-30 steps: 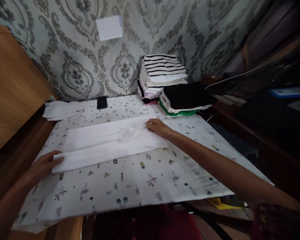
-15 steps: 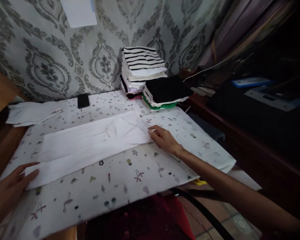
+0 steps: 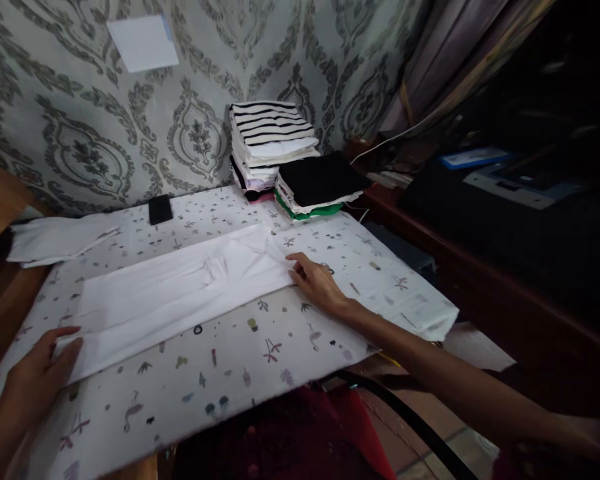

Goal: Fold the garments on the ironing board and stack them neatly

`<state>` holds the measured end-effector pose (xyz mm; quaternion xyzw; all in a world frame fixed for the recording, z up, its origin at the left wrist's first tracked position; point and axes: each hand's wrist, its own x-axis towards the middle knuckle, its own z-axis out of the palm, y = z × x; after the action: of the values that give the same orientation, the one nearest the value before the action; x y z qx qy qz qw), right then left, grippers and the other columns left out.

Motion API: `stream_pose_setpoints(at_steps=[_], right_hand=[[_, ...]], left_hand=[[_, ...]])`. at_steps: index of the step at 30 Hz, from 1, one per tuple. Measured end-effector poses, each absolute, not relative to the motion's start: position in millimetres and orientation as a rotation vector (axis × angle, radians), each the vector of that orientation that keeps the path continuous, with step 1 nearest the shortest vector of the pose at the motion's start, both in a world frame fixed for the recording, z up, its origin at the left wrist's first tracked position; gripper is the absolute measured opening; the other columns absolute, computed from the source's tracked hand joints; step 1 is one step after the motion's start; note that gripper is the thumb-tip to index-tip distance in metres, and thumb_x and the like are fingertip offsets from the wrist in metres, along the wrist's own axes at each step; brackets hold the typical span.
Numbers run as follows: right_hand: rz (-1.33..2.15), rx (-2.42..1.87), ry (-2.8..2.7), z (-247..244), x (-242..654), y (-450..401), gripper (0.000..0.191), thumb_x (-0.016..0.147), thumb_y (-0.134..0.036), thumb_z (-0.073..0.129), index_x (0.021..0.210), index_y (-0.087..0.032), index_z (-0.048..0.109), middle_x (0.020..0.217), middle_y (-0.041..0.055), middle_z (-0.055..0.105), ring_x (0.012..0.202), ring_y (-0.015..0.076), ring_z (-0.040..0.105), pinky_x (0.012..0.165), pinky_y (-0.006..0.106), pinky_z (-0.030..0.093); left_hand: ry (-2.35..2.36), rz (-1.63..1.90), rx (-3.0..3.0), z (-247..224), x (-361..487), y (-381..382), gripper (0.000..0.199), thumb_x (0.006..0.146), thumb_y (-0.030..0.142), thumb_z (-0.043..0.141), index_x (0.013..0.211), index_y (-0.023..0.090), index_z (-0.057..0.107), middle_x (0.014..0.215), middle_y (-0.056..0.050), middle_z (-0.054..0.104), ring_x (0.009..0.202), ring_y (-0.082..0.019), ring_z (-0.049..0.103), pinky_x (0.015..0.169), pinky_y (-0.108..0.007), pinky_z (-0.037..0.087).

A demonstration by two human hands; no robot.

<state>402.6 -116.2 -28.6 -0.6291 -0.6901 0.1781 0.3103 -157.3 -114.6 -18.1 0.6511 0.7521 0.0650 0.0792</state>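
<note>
A white garment [image 3: 155, 300], folded into a long strip, lies across the patterned cloth on the table. Creases bunch up near its middle, and its right part is layered at a slant. At the strip's near left corner is my left hand [image 3: 40, 370], thumb and forefinger closed on the edge. My right hand [image 3: 317, 283] pinches the corner at the opposite end, with the other fingers curled under. What kind of garment it is, I cannot make out.
Behind it stand a tall folded stack topped with a striped piece [image 3: 273, 123] and a lower stack under a black piece [image 3: 323, 179]. A dark phone [image 3: 160, 209] lies near the wall. More white fabric [image 3: 63, 237] rests at the far left. Dark furniture [image 3: 505, 267] borders the right.
My view has shifted slightly, so the stacks and phone appear lower and farther left. Both hands stay at the two ends of the white garment, which has barely moved.
</note>
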Motion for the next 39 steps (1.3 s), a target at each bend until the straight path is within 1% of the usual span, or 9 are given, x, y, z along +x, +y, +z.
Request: stream_pose_setpoints(at_steps=[3,5,6,10,16,23,29,34,39], right_hand=[[0.454,-1.663,-1.815,-33.6,401.5,-115.5,0.035,0.091,-0.028,0.047,0.124,-0.023,0.057,0.084,0.0027,0.066,0.073,0.0197,0.063,0.071,0.032,0.048],[0.459,-1.657,-1.798,-35.8,402.4,-114.6,0.035,0.090,-0.027,0.048,0.123,-0.022,0.058,0.084,0.0028,0.067,0.071,0.0189,0.063,0.070,0.032,0.049],[0.469,-1.654,-1.786,-36.4,403.1,-114.2,0.035,0.089,-0.027,0.049,0.122,-0.022,0.059,0.084,0.0027,0.067,0.070,0.0186,0.062,0.069,0.031,0.049],[0.523,-1.635,-1.746,-36.5,405.6,-113.3,0.033,0.089,-0.027,0.051,0.120,-0.022,0.060,0.083,0.0020,0.067,0.069,0.0177,0.062,0.069,0.032,0.050],[0.517,-1.640,-1.744,-36.0,405.8,-113.9,0.033,0.089,-0.025,0.051,0.120,-0.022,0.062,0.083,0.0020,0.067,0.070,0.0181,0.062,0.072,0.033,0.050],[0.512,-1.638,-1.727,-41.1,408.0,-111.9,0.034,0.087,-0.024,0.051,0.119,-0.022,0.064,0.082,0.0023,0.068,0.071,0.0179,0.062,0.071,0.031,0.048],[0.516,-1.646,-1.726,-44.1,408.2,-109.3,0.036,0.087,-0.025,0.050,0.119,-0.020,0.065,0.083,0.0036,0.069,0.071,0.0179,0.062,0.072,0.031,0.048],[0.486,-1.649,-1.741,-43.1,408.2,-108.9,0.034,0.087,-0.026,0.050,0.114,-0.020,0.067,0.082,0.0040,0.069,0.070,0.0172,0.061,0.069,0.030,0.047],[0.481,-1.643,-1.751,-42.1,408.1,-109.7,0.030,0.087,-0.026,0.050,0.110,-0.021,0.068,0.081,0.0035,0.069,0.070,0.0166,0.061,0.068,0.029,0.046]], left_hand=[[2.338,0.148,2.084,1.7,-128.5,-110.2,0.046,0.085,0.068,0.032,0.109,0.035,0.053,0.088,0.002,0.070,0.087,-0.034,0.067,0.075,-0.046,0.054],[2.274,0.179,2.320,19.2,-92.2,-102.8,0.055,0.088,0.065,0.028,0.115,0.025,0.054,0.118,-0.011,0.067,0.110,-0.040,0.061,0.089,-0.053,0.051],[2.201,0.243,2.376,26.8,-70.1,-96.4,0.056,0.090,0.062,0.026,0.116,0.022,0.055,0.123,-0.014,0.065,0.115,-0.039,0.060,0.093,-0.052,0.050],[1.764,0.473,2.315,35.8,26.5,-51.6,0.052,0.090,0.061,0.034,0.116,0.021,0.056,0.115,-0.010,0.068,0.106,-0.028,0.064,0.088,-0.040,0.053],[1.587,0.254,2.386,7.4,113.9,9.1,0.055,0.088,0.067,0.041,0.104,0.018,0.063,0.105,-0.012,0.064,0.099,-0.029,0.062,0.082,-0.041,0.051],[1.336,0.362,2.134,5.7,95.3,12.5,0.052,0.081,0.059,0.058,0.120,0.025,0.056,0.101,-0.004,0.060,0.090,-0.021,0.059,0.078,-0.034,0.048],[1.365,0.445,1.893,7.9,95.2,13.9,0.045,0.067,0.053,0.070,0.097,0.021,0.061,0.078,0.001,0.059,0.075,-0.018,0.056,0.069,-0.030,0.044],[1.400,0.441,1.898,14.9,105.1,10.9,0.033,0.066,0.050,0.067,0.068,0.021,0.053,0.063,0.004,0.048,0.061,-0.013,0.045,0.058,-0.026,0.034],[1.474,0.490,1.765,15.3,93.4,9.6,0.023,0.067,0.041,0.063,0.067,0.021,0.050,0.055,0.007,0.045,0.052,-0.012,0.042,0.053,-0.025,0.032]])
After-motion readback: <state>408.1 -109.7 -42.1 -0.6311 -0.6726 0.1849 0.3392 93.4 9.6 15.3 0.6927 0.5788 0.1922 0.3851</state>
